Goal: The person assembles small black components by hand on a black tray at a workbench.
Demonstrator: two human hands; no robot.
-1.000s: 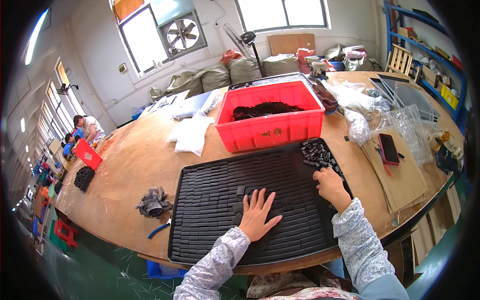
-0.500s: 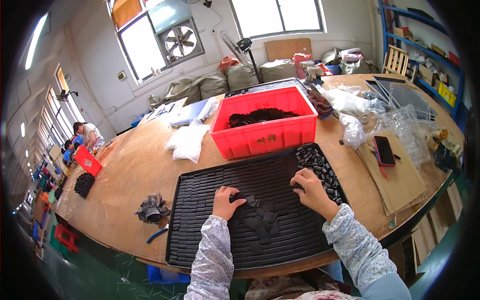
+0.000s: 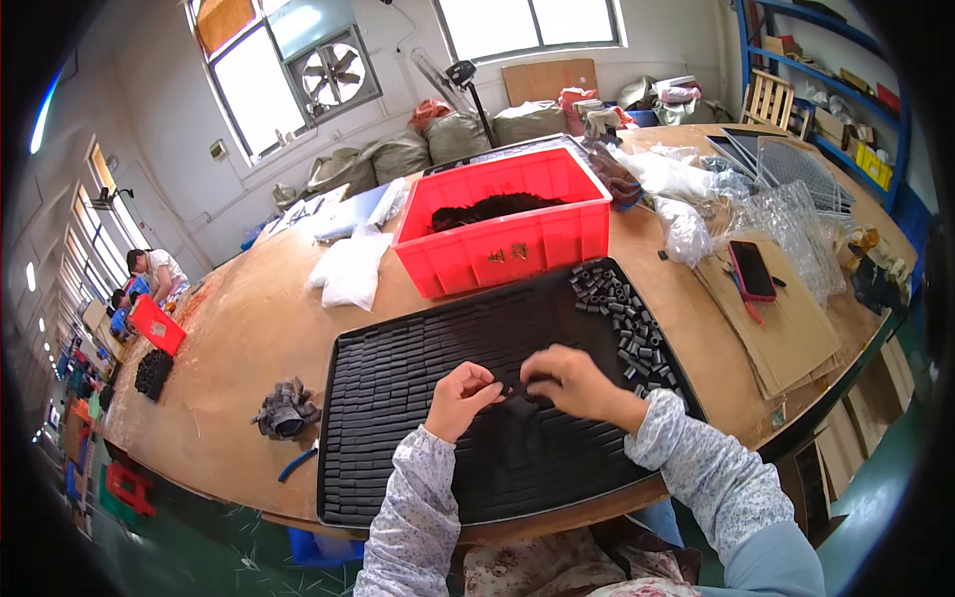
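A wide black tray point(image 3: 542, 306) lies in front of me, filled on its left and near side with rows of small flat black pieces point(image 3: 383, 413). Short black tubes point(image 3: 642, 343) are heaped loosely along its right side. Over the middle of the tray, my left hand point(image 3: 462, 400) pinches a small black piece at its fingertips. Close beside it, my right hand point(image 3: 579, 384) has its fingers curled and pressed together; what they hold is hidden. The two hands' fingertips are nearly touching.
Behind the tray stands a red plastic crate point(image 3: 502, 261) with dark material inside. To the left are a bundle of dark gloves point(image 3: 286, 408) and a blue-handled tool point(image 3: 297, 465). A phone point(image 3: 752, 270) lies on cardboard point(image 3: 771, 333) at right. People point(image 3: 159, 274) work far left.
My right hand has moved left from beside the tubes to meet my left hand, which has shifted slightly right over the tray. The whole view has shifted a little.
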